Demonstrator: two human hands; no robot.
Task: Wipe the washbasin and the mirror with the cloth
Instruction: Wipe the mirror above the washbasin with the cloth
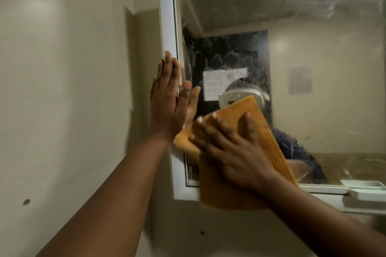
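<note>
The right hand (236, 152) presses the orange cloth (261, 131) flat, fingers spread, at the mirror's (292, 27) seven-o'clock corner; the left hand (169, 100) braces open on the frame (167, 16). Overlapping strokes toward one o'clock should clear streaks.

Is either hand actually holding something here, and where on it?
The right hand presses the orange ribbed cloth flat against the mirror, palm mid-cloth. The left hand holds nothing.

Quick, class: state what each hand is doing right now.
Left hand: open, flat against the mirror frame, holding nothing.
Right hand: open, fingers spread, pressing the orange cloth on the mirror.
</note>
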